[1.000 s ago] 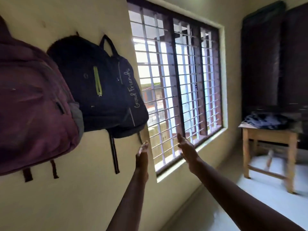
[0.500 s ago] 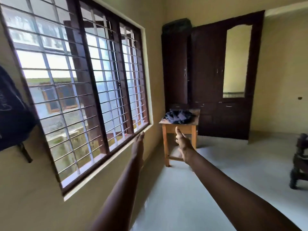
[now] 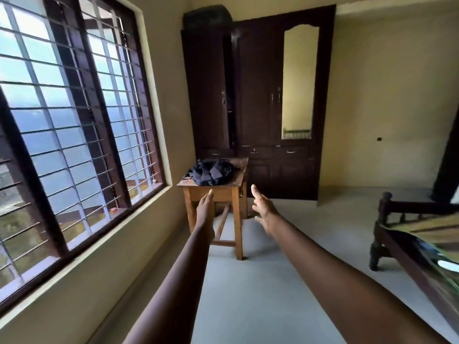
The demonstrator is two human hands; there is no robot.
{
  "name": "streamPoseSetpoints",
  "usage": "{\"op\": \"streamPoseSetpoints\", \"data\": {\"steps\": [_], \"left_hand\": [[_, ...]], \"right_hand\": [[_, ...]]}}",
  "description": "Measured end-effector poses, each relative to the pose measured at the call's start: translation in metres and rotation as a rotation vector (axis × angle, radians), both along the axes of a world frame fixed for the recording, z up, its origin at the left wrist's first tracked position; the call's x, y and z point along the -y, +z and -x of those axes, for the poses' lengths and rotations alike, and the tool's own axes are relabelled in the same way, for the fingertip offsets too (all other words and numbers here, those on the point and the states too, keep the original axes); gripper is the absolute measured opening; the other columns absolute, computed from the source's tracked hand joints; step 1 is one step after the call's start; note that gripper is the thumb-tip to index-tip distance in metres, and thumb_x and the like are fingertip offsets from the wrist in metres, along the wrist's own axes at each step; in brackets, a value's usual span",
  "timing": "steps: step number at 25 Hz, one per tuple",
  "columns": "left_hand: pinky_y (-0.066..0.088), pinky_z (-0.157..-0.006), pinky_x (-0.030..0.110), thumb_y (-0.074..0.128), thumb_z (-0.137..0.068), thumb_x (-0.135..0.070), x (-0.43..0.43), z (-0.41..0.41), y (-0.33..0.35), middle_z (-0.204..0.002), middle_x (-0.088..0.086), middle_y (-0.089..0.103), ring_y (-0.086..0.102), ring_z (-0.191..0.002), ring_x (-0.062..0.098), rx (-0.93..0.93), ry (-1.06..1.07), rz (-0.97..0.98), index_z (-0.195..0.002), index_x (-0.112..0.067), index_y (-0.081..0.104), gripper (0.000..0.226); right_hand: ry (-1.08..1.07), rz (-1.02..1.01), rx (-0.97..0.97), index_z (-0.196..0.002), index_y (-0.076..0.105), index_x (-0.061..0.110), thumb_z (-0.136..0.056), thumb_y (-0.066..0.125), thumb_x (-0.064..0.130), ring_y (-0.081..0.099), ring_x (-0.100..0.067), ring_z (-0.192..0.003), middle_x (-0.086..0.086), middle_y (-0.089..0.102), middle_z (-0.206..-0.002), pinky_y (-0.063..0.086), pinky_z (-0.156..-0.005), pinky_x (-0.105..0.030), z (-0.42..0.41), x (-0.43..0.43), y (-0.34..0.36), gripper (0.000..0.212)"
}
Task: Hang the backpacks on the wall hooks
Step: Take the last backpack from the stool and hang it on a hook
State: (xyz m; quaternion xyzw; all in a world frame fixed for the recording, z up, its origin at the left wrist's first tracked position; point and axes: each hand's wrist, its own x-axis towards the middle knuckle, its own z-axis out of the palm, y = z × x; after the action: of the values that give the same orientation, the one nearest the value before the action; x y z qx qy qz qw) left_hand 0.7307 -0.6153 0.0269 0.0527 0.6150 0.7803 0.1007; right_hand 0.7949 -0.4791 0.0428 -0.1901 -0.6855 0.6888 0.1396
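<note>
Both arms reached out, left hand [image 3: 206,205] and right hand [image 3: 263,211] spread wide and empty, toward the slumped dark backpack [image 3: 213,172] on the wooden surface [image 3: 236,190] — soft, probably light, best lifted by its top loop.

Backpack [image 3: 212,172] on table [image 3: 215,190], wardrobe [image 3: 255,100] behind, window [image 3: 74,115] left.

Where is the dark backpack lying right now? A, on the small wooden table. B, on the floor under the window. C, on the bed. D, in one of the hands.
A: the dark backpack lies slumped on top of the small wooden table, while both hands are open and hold nothing.
</note>
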Motion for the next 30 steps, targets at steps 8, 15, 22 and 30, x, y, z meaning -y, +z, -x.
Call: {"op": "streamPoseSetpoints", "data": {"steps": [8, 15, 22, 30], "left_hand": [[0.03, -0.098, 0.034, 0.046, -0.092, -0.041, -0.097, 0.215, -0.016, -0.145, 0.006, 0.045, 0.04, -0.133, 0.026, 0.005, 0.041, 0.025, -0.137, -0.02, 0.045, 0.05], [0.034, -0.103, 0.032, 0.049, -0.093, -0.033, -0.146, 0.388, -0.06, -0.138, 0.01, 0.053, 0.047, -0.128, 0.026, 0.039, 0.13, 0.113, -0.133, -0.013, 0.051, 0.045], [0.037, -0.103, 0.037, 0.051, -0.093, -0.026, -0.198, 0.532, -0.106, -0.133, 0.011, 0.056, 0.05, -0.125, 0.027, 0.187, 0.253, 0.171, -0.128, -0.011, 0.055, 0.038], [0.036, -0.067, 0.027, 0.048, -0.094, -0.024, -0.224, 0.676, -0.169, -0.104, 0.005, 0.055, 0.048, -0.09, 0.021, 0.434, 0.353, 0.177, -0.124, -0.014, 0.055, 0.033]], "right_hand": [[0.063, 0.073, 0.054, -0.142, 0.035, 0.018, -0.093, 0.037, 0.052, 0.037, -0.026, -0.136, -0.008, 0.036, -0.15, 0.033, -0.107, -0.041, 0.2, -0.094, -0.009, 0.06], [0.181, 0.019, 0.105, -0.142, 0.034, 0.018, -0.095, 0.038, 0.048, 0.038, -0.025, -0.134, -0.008, 0.037, -0.148, 0.033, -0.107, -0.041, 0.373, -0.161, -0.035, 0.057], [0.431, -0.631, 0.177, -0.137, 0.041, 0.015, -0.09, 0.055, 0.037, 0.042, -0.024, -0.131, -0.01, 0.04, -0.145, 0.037, -0.108, -0.036, 0.573, -0.232, -0.068, 0.054], [0.683, -1.256, 0.12, -0.138, 0.039, 0.016, -0.087, 0.059, 0.022, 0.036, -0.025, -0.135, -0.007, 0.036, -0.146, 0.033, -0.11, -0.036, 0.77, -0.268, -0.14, 0.055]]}}
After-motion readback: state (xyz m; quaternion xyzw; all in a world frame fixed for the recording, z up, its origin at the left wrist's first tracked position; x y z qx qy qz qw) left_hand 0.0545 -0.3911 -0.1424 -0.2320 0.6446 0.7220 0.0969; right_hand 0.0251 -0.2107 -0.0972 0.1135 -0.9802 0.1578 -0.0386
